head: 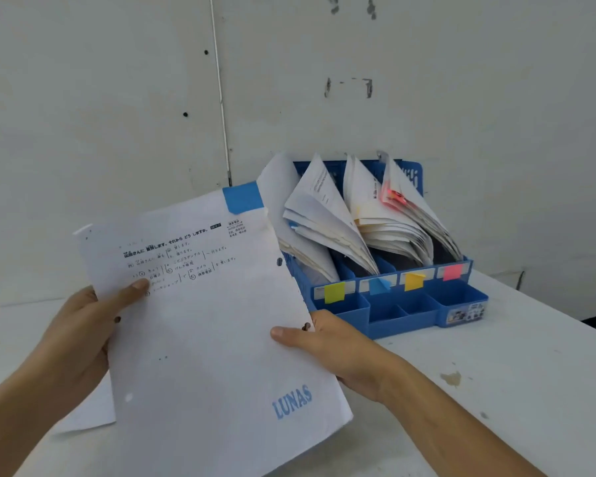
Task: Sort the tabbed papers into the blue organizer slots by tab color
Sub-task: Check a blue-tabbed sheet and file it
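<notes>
My left hand [80, 325] and right hand [331, 349] hold a printed sheet [203, 321] by its side edges, fingers [131, 290] pinching it, just in front of the blue organizer [403, 318] on the table [513, 373]. Its blue tab [243, 197] sits at the far corner. The organizer's slots hold papers [386, 215].

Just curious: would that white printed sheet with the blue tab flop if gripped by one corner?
Probably floppy: the white printed sheet with the blue tab looks thin, and the left hand and right hand each grip a side. White sheets in the blue plastic organizer bend over, so it would likely sag.
</notes>
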